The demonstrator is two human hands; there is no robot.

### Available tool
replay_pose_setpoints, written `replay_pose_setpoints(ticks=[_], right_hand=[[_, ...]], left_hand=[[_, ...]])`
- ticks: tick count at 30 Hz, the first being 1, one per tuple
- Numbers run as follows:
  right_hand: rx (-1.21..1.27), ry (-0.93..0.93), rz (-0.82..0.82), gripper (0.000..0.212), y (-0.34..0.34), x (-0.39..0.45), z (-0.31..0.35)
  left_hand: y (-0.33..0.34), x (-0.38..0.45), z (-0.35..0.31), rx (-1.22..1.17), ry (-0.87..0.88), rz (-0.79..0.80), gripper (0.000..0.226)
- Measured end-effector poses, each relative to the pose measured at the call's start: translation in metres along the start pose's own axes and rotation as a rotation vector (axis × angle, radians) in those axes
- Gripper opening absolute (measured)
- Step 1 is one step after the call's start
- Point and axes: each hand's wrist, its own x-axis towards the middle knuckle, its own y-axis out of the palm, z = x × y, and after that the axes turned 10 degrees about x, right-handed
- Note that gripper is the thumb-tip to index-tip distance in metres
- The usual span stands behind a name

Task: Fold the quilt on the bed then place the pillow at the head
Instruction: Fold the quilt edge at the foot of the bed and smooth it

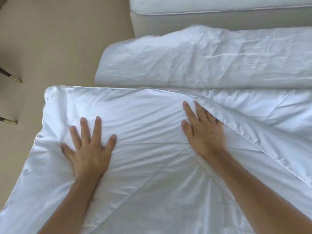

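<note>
The quilt [152, 149] is pressed flat under both released hands, left hand [87, 146] nearer the ten-o'clock corner, right hand [202, 130] beside the two-o'clock fold edge.

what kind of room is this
Probably a bedroom or hotel room: a white padded quilt is spread under both hands, a second white mattress lies on a beige base, and the floor is beige.
</note>
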Motion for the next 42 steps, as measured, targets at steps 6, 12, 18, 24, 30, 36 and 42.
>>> replay_pose_setpoints(ticks=[6, 12, 18, 24, 30, 36, 42], right_hand=[[0.029, 0.033, 0.078, 0.064, -0.006, -0.001, 0.000], [0.120, 0.036, 0.123, 0.068, -0.018, -0.119, 0.034], [-0.022, -0.100, 0.127, 0.064, -0.010, -0.281, 0.005], [-0.076, 0.144, 0.126, 0.063, -0.021, -0.314, -0.050], [-0.055, 0.130, 0.037, 0.063, 0.007, -0.307, -0.058], [-0.059, 0.203, 0.109, 0.065, -0.009, -0.325, -0.043], [0.084, 0.246, 0.235, 0.073, -0.096, -0.444, 0.019]], left_hand=[[-0.016, -0.014, -0.008, 0.061, 0.011, 0.056, 0.072], [-0.028, -0.157, -0.043, -0.007, 0.351, 0.051, 0.083], [-0.011, -0.240, 0.010, 0.133, 0.367, 0.082, 0.078], [-0.012, -0.247, 0.096, 0.152, -0.090, 0.239, 0.079], [0.017, -0.255, 0.118, -0.113, -0.188, 0.199, 0.077], [-0.016, -0.266, 0.124, -0.029, -0.076, 0.204, 0.073], [-0.119, -0.375, 0.086, -0.039, 0.262, 0.085, 0.083]])
